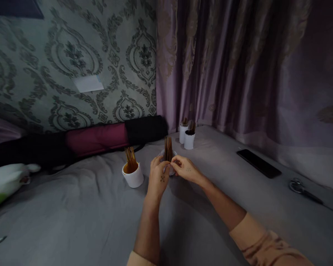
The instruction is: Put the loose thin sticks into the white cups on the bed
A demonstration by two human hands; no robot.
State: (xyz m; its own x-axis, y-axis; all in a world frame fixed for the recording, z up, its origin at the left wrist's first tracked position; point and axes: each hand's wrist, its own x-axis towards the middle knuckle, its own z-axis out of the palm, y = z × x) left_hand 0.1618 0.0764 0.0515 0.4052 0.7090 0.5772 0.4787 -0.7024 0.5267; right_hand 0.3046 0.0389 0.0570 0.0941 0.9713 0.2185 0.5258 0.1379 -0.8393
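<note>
A clear cup (172,172) stands on the grey sheet with a bundle of thin brown sticks (168,148) upright in it. My left hand (158,175) is closed at the cup's left and near side, its thumb close to the rim. From the right, my right hand (185,168) pinches thumb and fingertips together at the near rim, almost meeting the left thumb. Anything small between those fingertips is too hidden to make out. Left of my hands sits a white cup (133,178) holding yellowish-brown sticks (130,157).
Behind to the right stand a white cup (189,142) and another white container (182,135), both with sticks. A black phone (258,162) and scissors (305,191) lie at the right. A black and maroon long bag (97,138) lies along the wall, near a white-and-green plush (8,181).
</note>
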